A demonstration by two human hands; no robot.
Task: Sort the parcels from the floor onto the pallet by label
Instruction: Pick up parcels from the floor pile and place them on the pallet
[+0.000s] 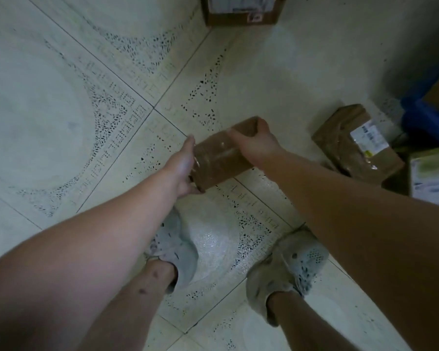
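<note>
A small brown cardboard parcel (218,158), wrapped in clear tape, is held above the tiled floor between both hands. My left hand (181,168) grips its near left end. My right hand (256,144) clasps its far right end from above. No label shows on the parcel's visible faces. A second brown parcel (350,145) with a white label lies on the floor to the right. The blue pallet (426,117) shows only as a corner at the right edge.
A cardboard box (241,11) with a label stands on the floor at the top edge. A white-labelled parcel (431,178) lies at the right edge. My two feet in grey shoes (287,264) stand below the held parcel. Patterned tiles (61,110) spread to the left.
</note>
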